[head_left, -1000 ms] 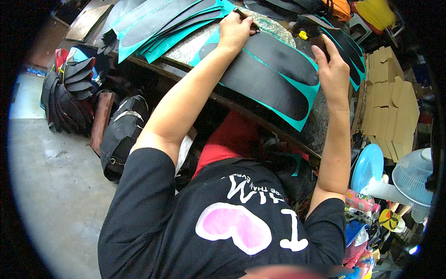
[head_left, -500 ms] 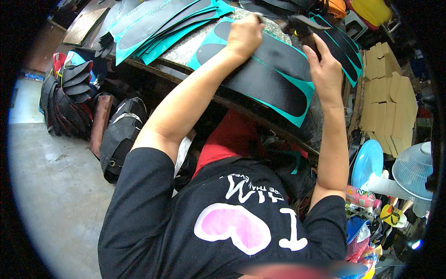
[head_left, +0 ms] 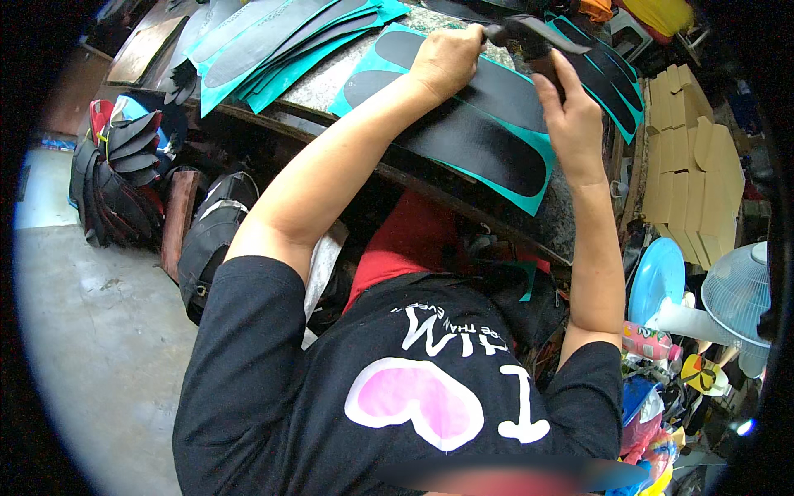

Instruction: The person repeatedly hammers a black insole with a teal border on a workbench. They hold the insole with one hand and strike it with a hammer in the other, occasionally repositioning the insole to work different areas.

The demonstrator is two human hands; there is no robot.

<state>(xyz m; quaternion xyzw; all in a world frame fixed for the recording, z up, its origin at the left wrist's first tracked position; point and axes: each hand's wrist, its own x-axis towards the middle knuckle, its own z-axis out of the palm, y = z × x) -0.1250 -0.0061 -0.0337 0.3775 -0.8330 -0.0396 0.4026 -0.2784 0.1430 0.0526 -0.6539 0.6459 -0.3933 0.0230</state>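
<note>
A teal sheet (head_left: 536, 201) with black insole-shaped pieces lies across the worktable (head_left: 571, 194). One black sole piece (head_left: 488, 153) is at its near side, another black sole piece (head_left: 519, 103) behind it. My left hand (head_left: 447, 59) is closed in a fist above the sheet's far part; what it grips, if anything, is hidden by the fingers. My right hand (head_left: 572, 112) holds a hammer (head_left: 542, 58) by its dark handle. The hammer's head is level with my left hand, its striking face close to the fist and its curved claw pointing right.
Stacked teal sheets with black soles (head_left: 285, 50) lie at the table's far left. More teal-backed soles (head_left: 604, 74) are at the right. Beyond stand cardboard boxes (head_left: 691, 157) and a fan (head_left: 736, 293). A bundle of black soles (head_left: 124, 178) sits left of the table.
The hammer has swung left and its head is now close to my left fist. My left hand has shifted slightly to the right.
</note>
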